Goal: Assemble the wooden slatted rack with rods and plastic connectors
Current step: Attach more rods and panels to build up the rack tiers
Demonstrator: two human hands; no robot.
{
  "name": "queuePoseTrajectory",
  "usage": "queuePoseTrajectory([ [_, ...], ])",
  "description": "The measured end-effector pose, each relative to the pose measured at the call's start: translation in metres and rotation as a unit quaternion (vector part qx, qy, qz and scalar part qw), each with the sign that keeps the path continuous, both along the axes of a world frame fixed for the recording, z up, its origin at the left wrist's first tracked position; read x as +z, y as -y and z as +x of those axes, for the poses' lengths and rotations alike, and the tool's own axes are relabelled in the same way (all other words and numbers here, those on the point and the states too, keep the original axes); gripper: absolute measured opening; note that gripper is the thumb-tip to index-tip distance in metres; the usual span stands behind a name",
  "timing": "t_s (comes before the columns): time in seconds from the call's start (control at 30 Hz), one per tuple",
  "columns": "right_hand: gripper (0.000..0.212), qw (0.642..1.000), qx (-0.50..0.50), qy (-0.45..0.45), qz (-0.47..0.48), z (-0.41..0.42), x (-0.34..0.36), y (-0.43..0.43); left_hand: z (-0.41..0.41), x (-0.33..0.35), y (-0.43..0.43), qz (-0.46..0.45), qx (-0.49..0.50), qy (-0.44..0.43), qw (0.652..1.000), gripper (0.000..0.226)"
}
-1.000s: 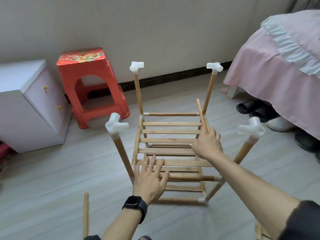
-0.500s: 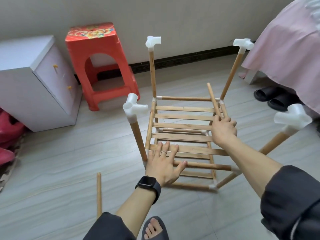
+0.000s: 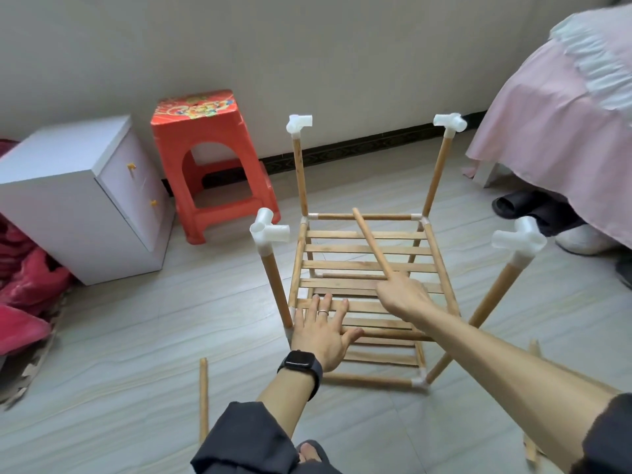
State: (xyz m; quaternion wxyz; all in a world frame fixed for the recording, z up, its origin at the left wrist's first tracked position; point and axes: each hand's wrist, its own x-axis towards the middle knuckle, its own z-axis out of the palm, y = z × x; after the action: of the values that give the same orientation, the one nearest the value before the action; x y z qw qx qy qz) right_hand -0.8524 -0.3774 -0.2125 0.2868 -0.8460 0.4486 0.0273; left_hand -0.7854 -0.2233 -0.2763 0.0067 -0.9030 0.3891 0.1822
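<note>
- Right hand point(image 3: 400, 295) has shifted toward the rack's point(image 3: 335, 249) middle, gripping a rod point(image 3: 371, 242) slanting up-left.
- Left hand point(image 3: 321, 328), fingers spread, presses the near slats.

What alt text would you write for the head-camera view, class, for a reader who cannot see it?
A person's left hand presses flat on a half-built wooden slatted rack on the floor, while the right hand holds a loose wooden rod above it. Four upright rods carry white plastic connectors.
</note>
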Motion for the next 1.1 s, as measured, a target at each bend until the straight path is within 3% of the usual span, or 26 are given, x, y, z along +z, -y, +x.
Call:
queuePoseTrajectory([
  [0.07, 0.057, 0.999, 0.013, 0.03, 0.004, -0.009, 0.026, -0.012, -0.002, 0.003, 0.0, 0.015, -0.001, -0.013, 1.0, 0.08],
  [0.13, 0.057, 0.996, 0.054, 0.052, -0.049, -0.022, 0.061, -0.018, -0.002, 0.008, 0.001, 0.044, -0.005, -0.029, 0.999, 0.072],
  [0.27, 0.038, 0.968, 0.157, 0.157, -0.116, -0.065, 0.135, -0.025, -0.002, 0.031, 0.006, 0.077, -0.032, -0.049, 0.995, 0.05],
  [0.37, 0.019, 0.925, 0.203, 0.254, -0.198, -0.091, 0.157, -0.016, -0.009, 0.065, 0.0, 0.028, -0.059, -0.097, 0.993, 0.035],
  [0.47, 0.018, 0.888, 0.193, 0.327, -0.26, -0.101, 0.146, 0.003, -0.01, 0.105, -0.008, -0.018, -0.095, -0.076, 0.992, 0.031],
  [0.57, 0.018, 0.871, 0.209, 0.3, -0.329, -0.105, 0.125, 0.02, -0.012, 0.147, -0.019, -0.179, -0.081, -0.063, 0.979, 0.022],
  [0.63, 0.019, 0.857, 0.225, 0.275, -0.373, -0.108, 0.118, 0.028, -0.016, 0.171, -0.031, -0.374, -0.064, -0.005, 0.925, 0.016],
  [0.73, 0.021, 0.848, 0.234, 0.293, -0.375, -0.106, 0.117, 0.032, -0.017, 0.195, -0.051, -0.612, 0.015, 0.139, 0.778, 0.011],
  [0.8, 0.02, 0.837, 0.238, 0.318, -0.377, -0.102, 0.118, 0.029, -0.007, 0.206, -0.056, -0.684, 0.151, 0.116, 0.704, 0.016],
  [0.87, 0.02, 0.824, 0.255, 0.328, -0.385, -0.096, 0.12, 0.023, 0.014, 0.215, -0.054, -0.695, 0.297, -0.013, 0.655, 0.029],
  [0.9, 0.02, 0.82, 0.263, 0.324, -0.392, -0.094, 0.12, 0.021, 0.025, 0.216, -0.052, -0.678, 0.337, -0.082, 0.648, 0.033],
  [0.97, 0.023, 0.817, 0.27, 0.299, -0.413, -0.093, 0.118, 0.018, 0.036, 0.21, -0.047, -0.627, 0.342, -0.175, 0.678, 0.04],
  [1.03, 0.028, 0.819, 0.272, 0.266, -0.429, -0.097, 0.114, 0.018, 0.033, 0.195, -0.039, -0.584, 0.313, -0.208, 0.719, 0.044],
  [1.1, 0.03, 0.821, 0.272, 0.261, -0.43, -0.104, 0.112, 0.021, 0.027, 0.181, -0.036, -0.59, 0.298, -0.196, 0.725, 0.04],
])
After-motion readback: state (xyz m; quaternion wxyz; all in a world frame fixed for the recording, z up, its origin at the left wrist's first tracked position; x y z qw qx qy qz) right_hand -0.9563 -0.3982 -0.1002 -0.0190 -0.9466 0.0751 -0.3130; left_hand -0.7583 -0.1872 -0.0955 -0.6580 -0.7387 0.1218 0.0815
